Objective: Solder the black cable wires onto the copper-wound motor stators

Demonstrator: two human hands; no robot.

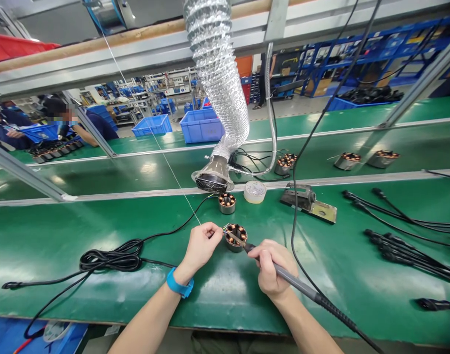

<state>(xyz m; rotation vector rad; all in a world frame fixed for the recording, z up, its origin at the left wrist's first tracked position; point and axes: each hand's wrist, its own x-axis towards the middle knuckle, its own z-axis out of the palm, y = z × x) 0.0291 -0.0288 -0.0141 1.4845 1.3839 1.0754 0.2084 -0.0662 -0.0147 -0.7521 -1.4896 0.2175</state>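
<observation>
My right hand is wrapped round a grey-handled soldering iron. The iron's tip reaches a motor stator with copper windings that sits on the green bench. Just left of that stator, my left hand is closed in a pinch on thin solder wire, which runs down from a spool overhead. A bit of blue shows by the fingertips, too small to make out fully. Behind stands a second stator, a black cable leading to it.
A fume duct hangs above the stators, its hood low over the bench. A white round tub and an iron stand stand to the right. Several black cables lie at far right; a coiled cable lies left. Co-workers sit beyond.
</observation>
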